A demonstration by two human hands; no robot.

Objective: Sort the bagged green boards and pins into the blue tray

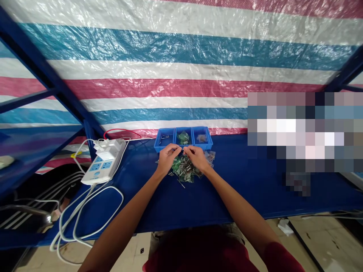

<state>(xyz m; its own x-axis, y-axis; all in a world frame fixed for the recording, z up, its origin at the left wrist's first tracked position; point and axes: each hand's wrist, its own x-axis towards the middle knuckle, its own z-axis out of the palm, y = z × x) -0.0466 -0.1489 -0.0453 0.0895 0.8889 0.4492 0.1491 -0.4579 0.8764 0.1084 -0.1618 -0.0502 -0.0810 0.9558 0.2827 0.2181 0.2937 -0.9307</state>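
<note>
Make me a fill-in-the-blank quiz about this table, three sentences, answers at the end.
1. Green plastic lies in the ____ one of three bins.
2. The power strip is nearer the ____ hand than the right hand.
3. A pile lies on a tabletop whose colour is ____.
Answers: middle; left; blue.

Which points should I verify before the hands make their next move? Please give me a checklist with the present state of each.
1. Left hand and right hand close together above the heap of metal pieces: ok.
2. What the fingertips hold: cannot tell, too small.
3. Three blue bins upright, just beyond the hands: ok.
4. All metal pieces inside the heap: not ok, a loose piece lies on its near side.
5. White cable wholly on the table: not ok, loops hang over the near edge.
</note>
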